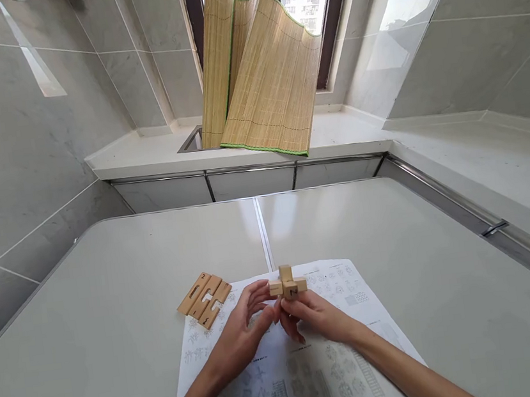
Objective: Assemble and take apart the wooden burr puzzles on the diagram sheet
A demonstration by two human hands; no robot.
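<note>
Sheet (310, 373) cut off below — left hand (240, 333), right hand (321, 317) half-hide wooden puzzle (288, 284)

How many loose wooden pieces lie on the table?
3 loose pieces, side by side at the sheet corner. Others, maybe hidden, form the cross in left hand and right hand.

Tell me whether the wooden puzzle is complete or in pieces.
In pieces: left hand and right hand hold a joined cross of blocks, while three notched pieces lie loose on the table.
</note>
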